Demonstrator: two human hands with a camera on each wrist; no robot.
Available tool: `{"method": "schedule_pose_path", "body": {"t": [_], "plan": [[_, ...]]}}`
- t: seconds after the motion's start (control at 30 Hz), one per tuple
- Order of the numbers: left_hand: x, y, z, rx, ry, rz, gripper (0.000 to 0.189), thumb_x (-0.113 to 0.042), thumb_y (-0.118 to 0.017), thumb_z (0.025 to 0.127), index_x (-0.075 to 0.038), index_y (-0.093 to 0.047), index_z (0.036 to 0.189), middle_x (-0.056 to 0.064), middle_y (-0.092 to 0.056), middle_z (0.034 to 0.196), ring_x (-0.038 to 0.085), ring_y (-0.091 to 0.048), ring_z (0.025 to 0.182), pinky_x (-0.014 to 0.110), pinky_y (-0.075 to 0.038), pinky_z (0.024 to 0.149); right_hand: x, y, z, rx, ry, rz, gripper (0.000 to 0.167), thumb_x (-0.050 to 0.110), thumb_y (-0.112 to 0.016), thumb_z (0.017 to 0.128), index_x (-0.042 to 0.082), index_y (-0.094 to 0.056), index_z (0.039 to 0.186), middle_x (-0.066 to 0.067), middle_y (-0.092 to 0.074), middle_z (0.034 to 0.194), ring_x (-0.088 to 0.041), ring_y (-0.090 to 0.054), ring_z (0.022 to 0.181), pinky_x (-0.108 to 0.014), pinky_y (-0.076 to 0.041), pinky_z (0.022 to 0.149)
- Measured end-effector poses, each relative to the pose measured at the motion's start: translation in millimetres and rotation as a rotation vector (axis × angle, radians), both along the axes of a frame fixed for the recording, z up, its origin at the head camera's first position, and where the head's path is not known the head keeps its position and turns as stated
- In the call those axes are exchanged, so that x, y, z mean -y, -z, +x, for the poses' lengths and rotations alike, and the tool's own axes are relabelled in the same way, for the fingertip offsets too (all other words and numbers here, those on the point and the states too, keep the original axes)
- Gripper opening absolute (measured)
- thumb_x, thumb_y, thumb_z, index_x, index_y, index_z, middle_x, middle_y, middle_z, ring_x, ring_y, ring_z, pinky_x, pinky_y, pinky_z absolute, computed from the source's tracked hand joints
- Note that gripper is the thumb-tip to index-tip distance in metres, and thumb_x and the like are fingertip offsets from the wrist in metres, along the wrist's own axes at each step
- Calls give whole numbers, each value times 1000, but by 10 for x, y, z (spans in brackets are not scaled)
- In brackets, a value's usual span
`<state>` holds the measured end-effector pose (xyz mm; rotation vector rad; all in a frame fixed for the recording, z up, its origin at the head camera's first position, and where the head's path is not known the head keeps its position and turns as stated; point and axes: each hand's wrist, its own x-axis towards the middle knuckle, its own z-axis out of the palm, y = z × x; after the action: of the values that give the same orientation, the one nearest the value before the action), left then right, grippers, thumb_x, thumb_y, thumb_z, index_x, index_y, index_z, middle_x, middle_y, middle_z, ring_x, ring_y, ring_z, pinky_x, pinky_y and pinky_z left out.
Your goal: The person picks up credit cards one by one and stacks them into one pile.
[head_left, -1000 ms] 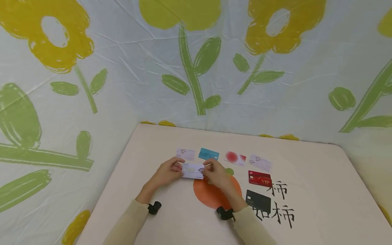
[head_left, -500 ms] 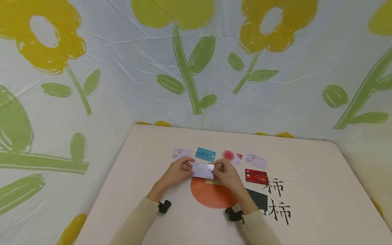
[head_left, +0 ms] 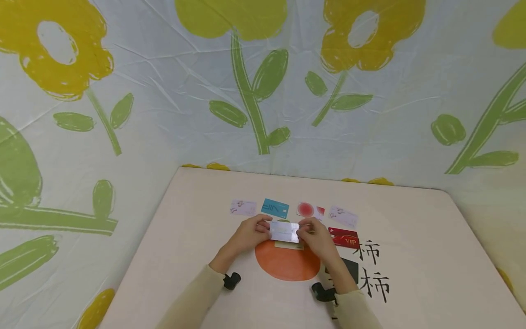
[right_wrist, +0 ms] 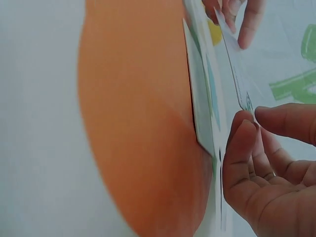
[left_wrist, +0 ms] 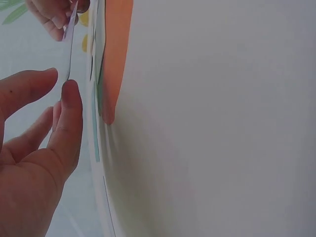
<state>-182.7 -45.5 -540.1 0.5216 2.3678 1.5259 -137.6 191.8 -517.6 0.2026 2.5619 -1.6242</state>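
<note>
A pale, glossy card [head_left: 284,232] is held flat between both hands above the table. My left hand [head_left: 251,234] pinches its left end, and my right hand [head_left: 318,238] pinches its right end. Seen nearly edge-on in the left wrist view, the card [left_wrist: 70,47] runs from the left fingertips to the other hand. In the right wrist view the thumb and fingers of the right hand [right_wrist: 271,163] meet on the card's near end [right_wrist: 236,74]. Just below it, a cream card [head_left: 289,245] lies on the orange fruit print [head_left: 287,265], partly covered in the head view.
Behind the hands lie a lavender card [head_left: 243,207], a teal card [head_left: 275,208], a card with a red circle [head_left: 306,209] and another lavender card [head_left: 344,216]. To the right are a red VIP card [head_left: 347,238] and a black card [head_left: 351,269], partly behind the right arm.
Both hands have carried the pale card to the right. The cream card beneath has come into sight. The head view has shifted slightly; the other cards stay where they lie.
</note>
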Motion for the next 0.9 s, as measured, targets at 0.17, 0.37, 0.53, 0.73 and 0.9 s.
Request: {"method": "schedule_pose_path", "body": {"t": [0.17,0.37,0.53,0.73,0.9], "plan": [[-26,-23,33,26,20,-21,42,-15,-73,90,-8,-62,130,-3,-66,106,11,-66,95,32,-54,86,-56,14,33,16,-4,-6,25,9,-65,96,0,-61,119,-11,-64,97,-25,-64,80,-37,-58,78],[-68,-31,53,64,70,-17,43,-15,-73,90,-6,-61,131,-1,-68,109,12,-66,94,30,-54,84,-132,26,69,39,-4,-4,24,10,-64,97,1,-64,119,-12,-66,100,-25,-64,83,-37,-57,80],[-82,-4,59,79,91,-45,43,-15,-73,91,-5,-60,131,-3,-67,109,11,-65,95,28,-54,85,-168,53,77,58,-6,-23,24,12,-64,97,-1,-64,118,-13,-67,99,-25,-65,81,-34,-57,78],[-97,18,46,80,117,-57,42,-13,-71,92,-4,-60,131,-2,-66,111,12,-64,98,28,-53,87,-188,57,69,55,-15,-19,23,13,-64,98,-2,-65,116,-12,-67,97,-25,-64,80,-33,-57,77],[-115,2,41,76,121,-70,42,-14,-71,92,-3,-60,131,-2,-67,110,13,-64,98,28,-53,87,-198,59,56,58,-22,3,23,14,-63,98,-2,-65,115,-11,-66,95,-24,-62,79,-33,-57,76]]}}
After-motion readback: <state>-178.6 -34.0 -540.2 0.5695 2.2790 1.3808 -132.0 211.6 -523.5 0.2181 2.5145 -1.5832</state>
